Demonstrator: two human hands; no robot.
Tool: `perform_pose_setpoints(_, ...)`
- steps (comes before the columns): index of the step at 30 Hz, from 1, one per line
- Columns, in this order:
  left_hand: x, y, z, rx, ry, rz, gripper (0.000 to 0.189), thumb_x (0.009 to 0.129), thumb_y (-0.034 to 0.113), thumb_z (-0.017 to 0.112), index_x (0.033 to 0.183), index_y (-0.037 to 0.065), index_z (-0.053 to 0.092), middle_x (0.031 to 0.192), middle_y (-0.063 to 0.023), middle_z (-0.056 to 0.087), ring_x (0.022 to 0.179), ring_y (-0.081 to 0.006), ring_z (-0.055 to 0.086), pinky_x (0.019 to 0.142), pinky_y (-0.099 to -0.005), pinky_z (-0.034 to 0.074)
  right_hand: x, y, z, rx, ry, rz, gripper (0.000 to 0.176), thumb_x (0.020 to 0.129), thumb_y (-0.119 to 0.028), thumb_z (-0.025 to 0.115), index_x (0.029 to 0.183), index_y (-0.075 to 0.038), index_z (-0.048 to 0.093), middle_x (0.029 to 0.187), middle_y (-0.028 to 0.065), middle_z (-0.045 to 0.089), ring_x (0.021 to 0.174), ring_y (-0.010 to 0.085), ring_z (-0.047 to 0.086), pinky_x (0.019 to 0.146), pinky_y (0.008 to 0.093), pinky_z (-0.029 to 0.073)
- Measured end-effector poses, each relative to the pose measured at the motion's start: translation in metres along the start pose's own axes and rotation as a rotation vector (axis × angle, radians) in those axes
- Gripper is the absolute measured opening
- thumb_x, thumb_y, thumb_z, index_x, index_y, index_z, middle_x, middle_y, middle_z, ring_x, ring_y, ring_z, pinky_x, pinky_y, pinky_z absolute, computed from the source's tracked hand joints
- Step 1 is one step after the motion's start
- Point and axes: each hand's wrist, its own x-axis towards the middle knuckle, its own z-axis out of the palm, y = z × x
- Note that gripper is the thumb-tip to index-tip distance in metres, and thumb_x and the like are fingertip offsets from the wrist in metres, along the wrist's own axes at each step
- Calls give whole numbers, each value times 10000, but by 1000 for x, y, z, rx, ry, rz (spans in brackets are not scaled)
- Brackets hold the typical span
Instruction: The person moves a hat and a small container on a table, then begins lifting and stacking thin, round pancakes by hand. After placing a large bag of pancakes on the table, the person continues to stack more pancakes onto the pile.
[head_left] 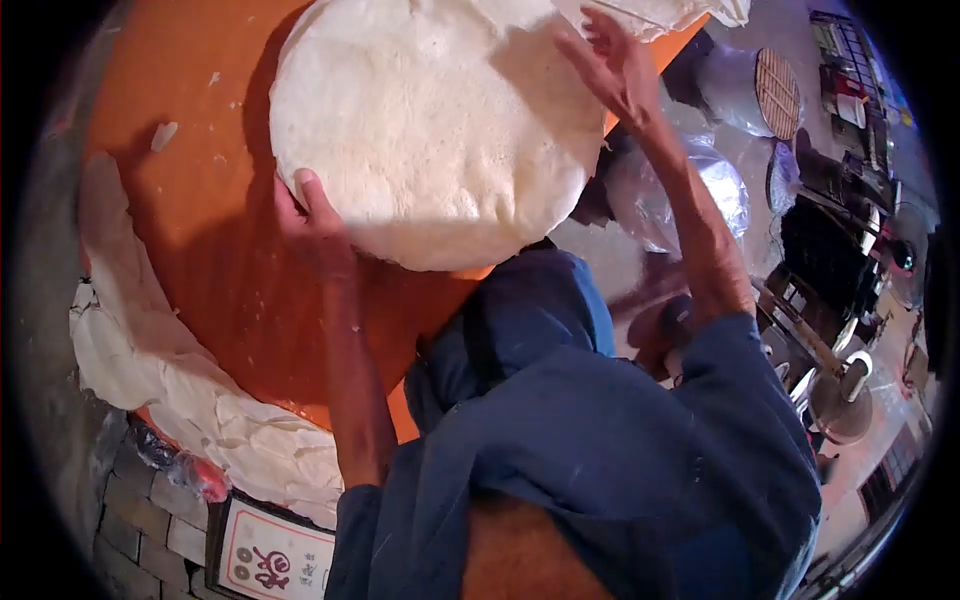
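Observation:
A large round sheet of pale flatbread (430, 140), bubbled and slightly wrinkled, spreads over the orange tabletop (215, 250). My left hand (315, 220) grips its lower left rim, thumb on top and the fingers partly hidden beneath. At the upper right, my right hand (618, 75) is held over the flatbread's edge with its fingers apart, holding nothing. Beyond that hand lies another pale, crumpled sheet (675, 15) by the table's corner. More thin, cream-coloured sheets (190, 370) drape along the left and near edge of the table.
Right of the table stand a plastic-wrapped bundle with a woven round lid (777, 93) and a shiny plastic-covered thing (725, 185). Farther right are a round metal pan (840, 408) and assorted clutter. A framed sign (275, 555) leans below, near grey bricks (135, 510).

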Motion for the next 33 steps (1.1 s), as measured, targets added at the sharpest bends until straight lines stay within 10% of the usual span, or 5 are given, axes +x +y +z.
perform_pose_setpoints(7,4,-13,-4,-1,3,9,450,994,299,502,1314,-18,512,1195,-124,612,1031,-205,581,885,-343,478,126,7,78,-331,180,-1007,497,907,-375,629,1216,12,596,1070,217,653,931,353,644,795,429,514)
perform_pose_setpoints(10,10,-20,-6,-19,-25,81,441,984,298,533,1301,-9,529,1178,-119,619,1025,-203,583,876,-341,481,138,16,101,-329,-127,-920,494,896,-390,632,1180,12,604,1051,201,658,939,350,635,803,435,508)
perform_pose_setpoints(22,16,-67,-18,239,209,153,567,913,306,652,1356,-14,501,1301,-171,580,1166,-252,556,986,-377,445,109,17,85,-221,54,-617,451,950,-334,598,1224,24,578,940,122,671,831,261,647,764,364,529)
perform_pose_setpoints(24,12,-53,-14,117,170,110,555,916,292,651,1353,-16,503,1302,-168,577,1174,-248,550,991,-370,441,111,-14,58,-352,-139,-452,637,853,-474,688,1275,-10,581,1220,231,630,1107,371,625,921,412,508)
perform_pose_setpoints(33,7,-48,-16,8,171,75,492,926,224,645,1319,-46,521,1291,-142,585,1159,-222,561,983,-345,447,98,-32,52,-131,-128,-421,597,792,-484,740,1167,-26,660,897,181,717,847,333,700,792,373,552)
